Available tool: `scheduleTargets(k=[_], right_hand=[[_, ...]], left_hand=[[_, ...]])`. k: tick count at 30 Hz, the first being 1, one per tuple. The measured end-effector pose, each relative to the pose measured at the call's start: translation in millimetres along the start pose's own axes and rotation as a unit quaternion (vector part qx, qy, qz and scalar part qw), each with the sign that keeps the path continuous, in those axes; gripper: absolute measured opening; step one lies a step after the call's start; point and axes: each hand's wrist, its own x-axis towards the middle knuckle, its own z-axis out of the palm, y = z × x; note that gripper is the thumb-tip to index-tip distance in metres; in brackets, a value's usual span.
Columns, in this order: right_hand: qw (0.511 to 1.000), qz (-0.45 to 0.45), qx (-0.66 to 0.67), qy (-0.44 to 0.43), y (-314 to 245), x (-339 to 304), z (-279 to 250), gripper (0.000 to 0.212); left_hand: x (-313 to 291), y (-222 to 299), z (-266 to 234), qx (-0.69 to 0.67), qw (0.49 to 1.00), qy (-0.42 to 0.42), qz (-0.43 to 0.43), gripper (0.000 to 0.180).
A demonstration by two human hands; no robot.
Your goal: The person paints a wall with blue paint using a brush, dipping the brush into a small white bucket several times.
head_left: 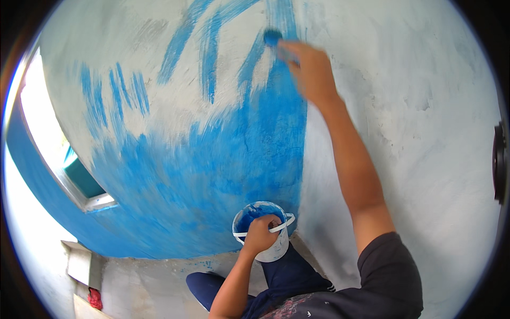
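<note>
With my right hand (313, 72) I grip a paintbrush (273, 37) by its handle, fingers closed round it. Its blue-coated bristles touch the wall (234, 143) high up, near the corner, among fresh blue strokes. The hand and handle are slightly blurred. Low down by my legs, my left hand (260, 234) is closed round the white handle of a small white paint bucket (275, 250). Blue paint coats the inside of the bucket, and drips mark its outside. My left fingers partly hide the opening.
To the right, a pale grey wall (404, 133) meets the blue-painted one at a corner. A window opening (79, 170) is at the left. Paint spots mark the concrete floor (154, 282). A red bundle (95, 299) lies at the lower left beside a pale block (79, 263).
</note>
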Motion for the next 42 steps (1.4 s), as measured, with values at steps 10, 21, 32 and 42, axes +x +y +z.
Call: scheduleTargets(k=[10, 21, 32, 42], right_hand=[[0.918, 0.059, 0.208, -0.332, -68, -204, 4, 0.024], [0.987, 0.042, 0.149, -0.051, -23, -21, -13, 0.021], [0.974, 0.035, 0.186, -0.121, -34, -100, 11, 0.024], [0.917, 0.155, 0.178, -0.321, -31, -133, 8, 0.024]], left_hand=[[0, 9, 2, -0.007, 1.0, -0.015, -0.012, 0.015], [-9, 3, -8, 0.024, 0.999, 0.0, -0.036, 0.016], [-3, 5, -2, 0.024, 0.999, 0.015, -0.023, 0.013], [7, 27, -28, 0.09, 0.988, 0.064, 0.104, 0.02]])
